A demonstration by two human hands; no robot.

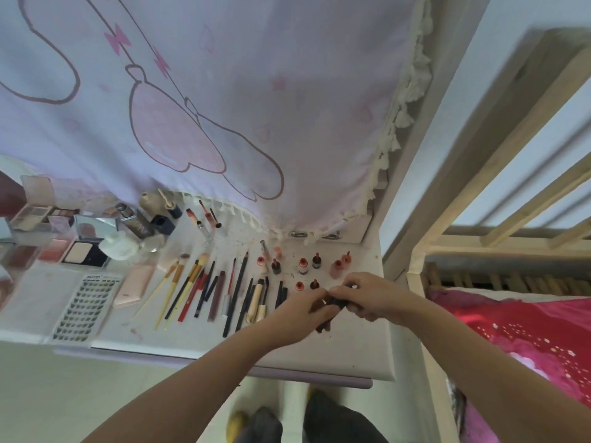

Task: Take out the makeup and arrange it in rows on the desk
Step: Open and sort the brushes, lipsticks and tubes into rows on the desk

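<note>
Both hands meet over the near right part of the tabletop (351, 353). The left hand (303, 310) and the right hand (371, 294) each curl their fingers round 1 small dark item (335, 302), most likely a lipstick or similar tube. The item is largely hidden, so its type cannot be confirmed. The two-handed hold suggests the cap is being closed or the item turned before it is set down. A second dark item (323, 326) lies on the tabletop just below the hands.

Just beyond the hands, small bottles (303, 266) with red and dark caps stand upright in 2 loose rows, apart from each other. Standing keeps them stable and the caps visible.

Left of the bottles, pencils and brushes (204, 289) lie side by side, roughly parallel, with ends toward the near edge. This forms 1 row by shape.

Further left, a lash tray (86, 310) lies flat; its header reads "XOYO". A pink tube (134, 284) lies beside it.

At the far left, palettes and compacts (84, 254) lie grouped, several with lids open. Behind them stand taller bottles (137, 223).

A printed curtain (224, 107) hangs behind the tabletop.

The task appears nearly complete.
</note>
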